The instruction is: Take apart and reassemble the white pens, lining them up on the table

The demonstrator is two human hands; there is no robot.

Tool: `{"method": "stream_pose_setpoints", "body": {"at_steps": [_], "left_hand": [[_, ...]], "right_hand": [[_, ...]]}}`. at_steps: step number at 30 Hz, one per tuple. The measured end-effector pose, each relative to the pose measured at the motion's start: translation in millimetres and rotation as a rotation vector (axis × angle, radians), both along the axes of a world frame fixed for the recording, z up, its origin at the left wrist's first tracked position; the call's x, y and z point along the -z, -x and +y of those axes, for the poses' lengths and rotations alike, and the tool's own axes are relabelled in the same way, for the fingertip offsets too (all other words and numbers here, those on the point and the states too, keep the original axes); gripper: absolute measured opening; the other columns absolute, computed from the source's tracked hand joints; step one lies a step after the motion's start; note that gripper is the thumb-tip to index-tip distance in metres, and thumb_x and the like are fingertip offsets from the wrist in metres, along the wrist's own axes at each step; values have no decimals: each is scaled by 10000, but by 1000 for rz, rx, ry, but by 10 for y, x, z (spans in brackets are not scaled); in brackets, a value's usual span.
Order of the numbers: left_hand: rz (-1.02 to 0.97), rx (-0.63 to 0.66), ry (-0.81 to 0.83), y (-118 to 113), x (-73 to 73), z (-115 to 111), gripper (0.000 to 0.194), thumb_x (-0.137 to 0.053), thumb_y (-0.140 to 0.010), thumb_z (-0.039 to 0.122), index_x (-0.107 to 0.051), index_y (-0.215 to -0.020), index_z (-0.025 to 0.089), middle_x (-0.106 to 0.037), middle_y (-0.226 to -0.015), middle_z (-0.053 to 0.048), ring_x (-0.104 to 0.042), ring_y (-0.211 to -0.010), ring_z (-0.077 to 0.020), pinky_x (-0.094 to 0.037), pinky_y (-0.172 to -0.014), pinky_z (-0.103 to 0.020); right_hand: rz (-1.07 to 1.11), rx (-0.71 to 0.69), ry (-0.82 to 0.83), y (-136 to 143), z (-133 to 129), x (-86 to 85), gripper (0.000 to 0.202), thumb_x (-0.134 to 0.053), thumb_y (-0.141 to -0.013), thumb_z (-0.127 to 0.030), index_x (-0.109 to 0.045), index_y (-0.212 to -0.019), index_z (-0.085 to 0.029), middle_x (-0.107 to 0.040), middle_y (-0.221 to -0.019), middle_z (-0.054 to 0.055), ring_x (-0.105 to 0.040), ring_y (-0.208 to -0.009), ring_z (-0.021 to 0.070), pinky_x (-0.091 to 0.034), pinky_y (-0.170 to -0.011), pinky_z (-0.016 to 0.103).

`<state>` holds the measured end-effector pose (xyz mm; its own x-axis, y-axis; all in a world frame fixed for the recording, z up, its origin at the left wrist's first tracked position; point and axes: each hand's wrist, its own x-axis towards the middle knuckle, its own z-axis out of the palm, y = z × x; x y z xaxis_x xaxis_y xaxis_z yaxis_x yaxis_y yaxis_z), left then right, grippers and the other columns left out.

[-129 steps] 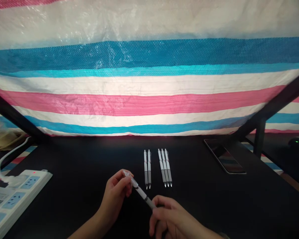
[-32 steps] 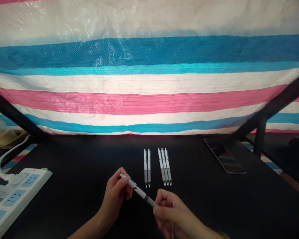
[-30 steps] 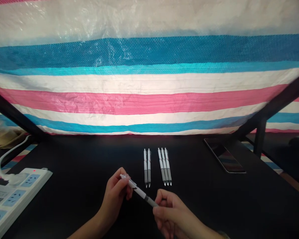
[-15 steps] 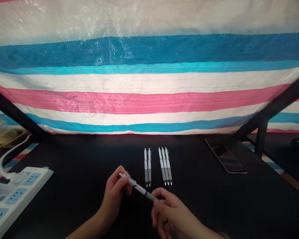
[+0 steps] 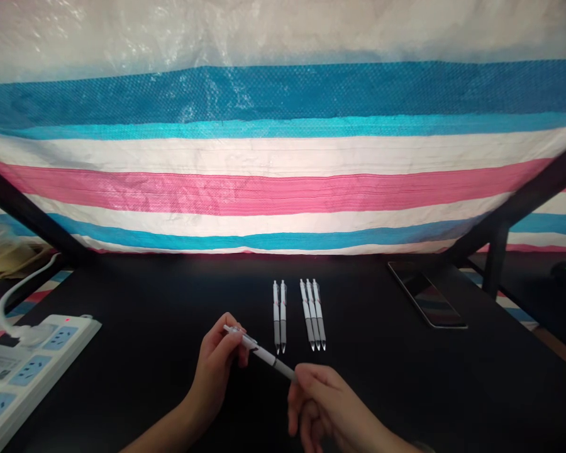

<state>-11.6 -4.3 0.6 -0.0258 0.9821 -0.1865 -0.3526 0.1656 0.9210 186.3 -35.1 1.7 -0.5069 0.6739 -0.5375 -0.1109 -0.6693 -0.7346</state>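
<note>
A white pen with a grey grip slants down to the right above the black table. My left hand pinches its upper, clicker end between thumb and fingers. At the lower end, the thumb and forefinger of my right hand close on the grey grip and hide the tip. Beyond the hands, two similar pens lie side by side, tips toward me. Just right of them is a group of three more pens, also lying parallel.
A white power strip with a plugged-in cable lies at the left. A dark phone rests at the back right of the black table. Black frame bars and a striped sheet stand behind.
The thumb and forefinger of my right hand have shifted and closed around the pen's lower end. My left hand and the pen have moved only slightly.
</note>
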Motion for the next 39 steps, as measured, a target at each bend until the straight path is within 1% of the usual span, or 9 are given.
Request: {"method": "stream_pose_setpoints", "body": {"at_steps": [5, 10, 13, 17, 22, 25, 29, 32, 39], "left_hand": [[9, -6, 4, 1, 16, 2, 164, -616, -807, 265, -545, -682, 188, -507, -514, 42, -428, -492, -112, -348, -493, -220], [-2, -3, 16, 0, 10, -2, 172, -600, -824, 255, -538, -680, 186, -502, -533, 41, -422, -498, -107, -349, -499, -221], [-3, -7, 19, -2, 11, -5, 181, -614, -818, 261, -536, -673, 185, -502, -534, 38, -426, -498, -109, -352, -496, -222], [-8, -10, 16, -2, 12, -2, 184, -614, -817, 271, -545, -671, 185, -505, -528, 34, -437, -496, -114, -353, -489, -225], [-18, -17, 14, 2, -2, 0, 174, -621, -806, 269, -551, -673, 181, -515, -538, 32, -438, -499, -111, -353, -493, -224], [-13, -2, 14, 1, -2, -4, 180, -608, -824, 276, -547, -681, 184, -505, -522, 37, -434, -498, -111, -351, -499, -225], [6, 17, 1, -3, 5, -2, 184, -593, -845, 275, -540, -692, 188, -499, -517, 41, -431, -502, -111, -345, -503, -224], [16, 25, 1, -1, 4, 2, 191, -600, -851, 282, -540, -697, 188, -500, -520, 39, -428, -507, -111, -346, -506, -224], [-2, 98, -19, 16, 14, -1, 159, -586, -870, 274, -573, -742, 180, -519, -545, 30, -451, -536, -117, -365, -528, -230]], "right_hand": [[4, 34, -40, -1, 5, -5, 442, -707, -743, -539, -494, -890, -180, -687, -852, 25, -617, -420, 89, -378, -333, 146], [8, 4, -29, 1, 8, -4, 546, -511, -831, -662, -559, -816, -119, -668, -788, 74, -611, -416, 89, -387, -330, 146], [-7, 23, -62, 1, 6, -3, 459, -625, -787, -596, -515, -891, -162, -676, -890, 59, -627, -425, 96, -401, -330, 149], [-49, 10, -115, 5, 4, 12, 423, -621, -795, -560, -514, -779, -151, -649, -763, 36, -611, -412, 89, -381, -324, 134], [-95, 6, -211, 20, -3, 37, 405, -652, -775, -550, -500, -845, -180, -652, -759, 8, -586, -382, 82, -372, -302, 132], [-148, -14, -248, 17, -11, 34, 398, -593, -825, -552, -483, -749, -177, -619, -662, -14, -556, -367, 65, -339, -305, 120], [-238, -6, -358, -3, -25, 37, 372, -561, -861, -550, -515, -857, -181, -614, -715, -24, -540, -380, 52, -324, -316, 125], [-314, -41, -446, -13, -38, 58, 411, -503, -893, -571, -525, -790, -174, -580, -629, -30, -528, -395, 53, -312, -336, 129], [-116, -96, -108, -18, -3, 78, 503, -528, -800, -657, -548, -720, -160, -561, -433, -21, -422, -283, 58, -231, -289, 147]]}}
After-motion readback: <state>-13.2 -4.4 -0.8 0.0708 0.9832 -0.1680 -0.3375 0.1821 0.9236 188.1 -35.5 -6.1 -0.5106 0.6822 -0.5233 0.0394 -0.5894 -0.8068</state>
